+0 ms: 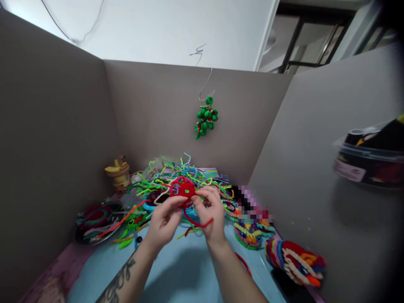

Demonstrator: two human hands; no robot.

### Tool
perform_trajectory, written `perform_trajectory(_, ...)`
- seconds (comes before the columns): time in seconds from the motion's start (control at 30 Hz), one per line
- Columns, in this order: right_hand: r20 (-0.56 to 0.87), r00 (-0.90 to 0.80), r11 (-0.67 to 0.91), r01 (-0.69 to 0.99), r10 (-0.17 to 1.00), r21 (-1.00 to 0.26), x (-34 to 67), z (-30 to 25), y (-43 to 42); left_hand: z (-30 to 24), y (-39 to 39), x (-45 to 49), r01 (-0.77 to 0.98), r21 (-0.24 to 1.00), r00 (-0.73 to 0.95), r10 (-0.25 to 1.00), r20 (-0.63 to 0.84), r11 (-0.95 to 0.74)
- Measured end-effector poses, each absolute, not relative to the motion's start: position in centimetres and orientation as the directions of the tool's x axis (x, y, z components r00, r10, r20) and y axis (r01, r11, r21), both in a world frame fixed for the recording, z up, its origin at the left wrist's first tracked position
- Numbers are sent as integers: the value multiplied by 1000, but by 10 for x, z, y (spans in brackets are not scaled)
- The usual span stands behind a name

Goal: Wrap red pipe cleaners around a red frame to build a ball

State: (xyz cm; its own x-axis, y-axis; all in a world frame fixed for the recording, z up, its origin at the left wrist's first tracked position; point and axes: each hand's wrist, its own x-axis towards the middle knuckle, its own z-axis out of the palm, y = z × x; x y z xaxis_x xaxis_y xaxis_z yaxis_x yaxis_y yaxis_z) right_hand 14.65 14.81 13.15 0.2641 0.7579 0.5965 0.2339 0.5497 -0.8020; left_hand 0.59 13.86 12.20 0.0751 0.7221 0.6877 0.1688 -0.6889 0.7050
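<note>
In the head view my left hand [166, 219] pinches the lower left edge of a small red round piece [189, 187] of fuzzy pipe cleaner. A small green spot shows at its middle, and a looser pinkish-red loop lies at its left. My right hand [212, 210] grips the same piece from the lower right between thumb and fingers. From it a red pipe cleaner tail [195, 225] curves down in front of my right palm. Both hands are above the table, in front of a heap of many-coloured pipe cleaners [186, 168]. My fingers hide part of the red piece's lower edge.
On the left stand a dark round tray [94, 239] with coiled strands and a brown-yellow pot [117, 174]. Coiled colourful pieces [295, 261] lie on the right near a dark flat object [288, 288]. Grey panels enclose the blue table [176, 277]; a green ornament [207, 118] hangs behind.
</note>
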Motion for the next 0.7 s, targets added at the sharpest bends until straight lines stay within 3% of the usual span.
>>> perform_trajectory(0.23,507,231,495,111,830,-862,145,122,155,125,140,1,57,796,44,798,601,-602)
perform_trajectory(0.4,442,161,445,21,882,-895,142,120,156,122,143,-1,73,808,40,811,584,-585)
perform_trajectory(0.6,468,173,455,111,867,-883,142,125,154,123,144,-1,75,833,16,836,548,-548)
perform_trajectory(0.7,546,244,513,187,802,-838,141,126,151,124,146,-2,80,848,-48,847,529,-525)
